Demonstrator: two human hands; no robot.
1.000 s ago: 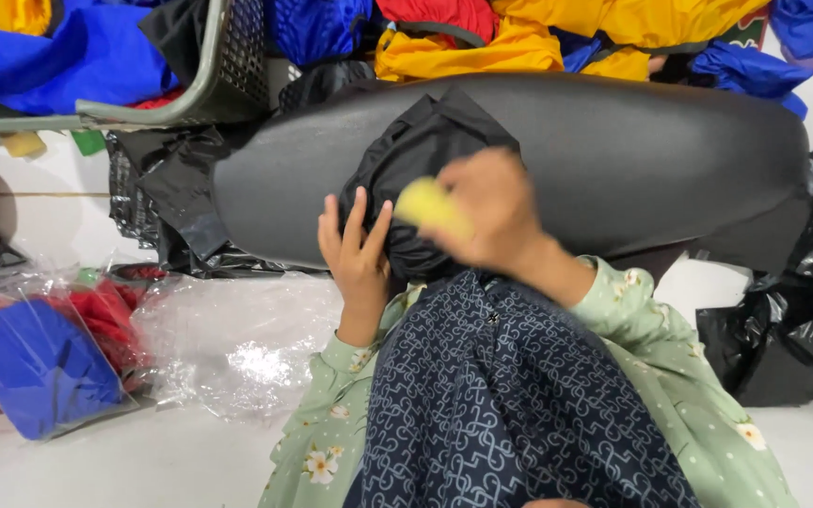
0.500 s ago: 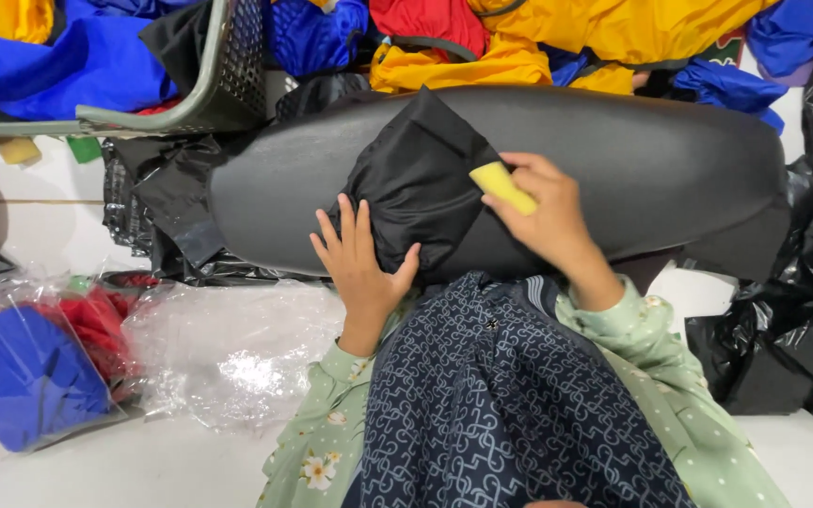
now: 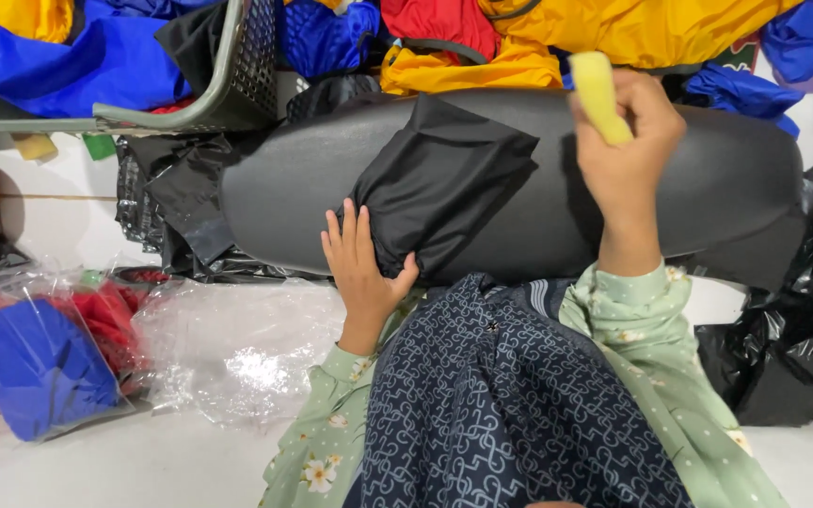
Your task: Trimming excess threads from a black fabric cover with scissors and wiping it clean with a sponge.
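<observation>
A: From the head view, what's each hand doing?

B: The left hand lies flat, fingers spread, pinning the lower left corner of one folded black garment on the dark padded board. The right hand, lifted right of the garment, has its grip pinched round one yellow block.

A: Any advice?

B: Keep that corner pinned, I'd say, so the fabric can't slide.

A: What else?

B: One grey basket; one clear bag; heaped bright garments behind.
</observation>
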